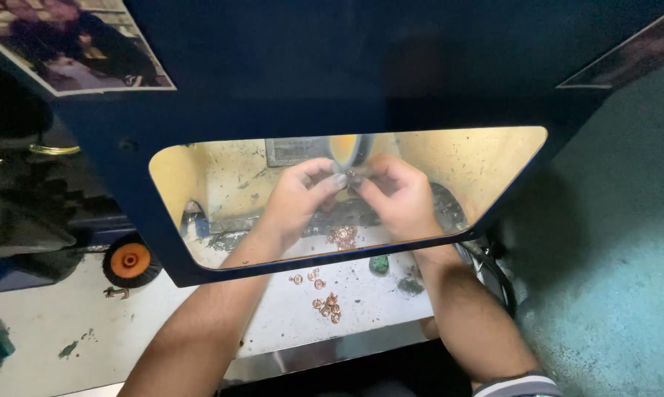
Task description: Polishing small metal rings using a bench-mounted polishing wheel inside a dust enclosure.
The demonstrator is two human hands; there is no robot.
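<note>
Both hands (350, 192) pinched together at spinning wheel (346, 150)

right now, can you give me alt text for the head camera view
Two bare hands, left hand and right hand, reach through the window of a dark blue hood and together pinch a small copper-coloured piece at a spinning wheel. More small copper pieces lie scattered on the pale bench below.

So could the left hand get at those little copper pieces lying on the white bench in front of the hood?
Probably yes. The copper pieces lie in the open between both forearms, nothing covering them. The left hand would have to leave the small part both hands hold at the wheel.
</note>
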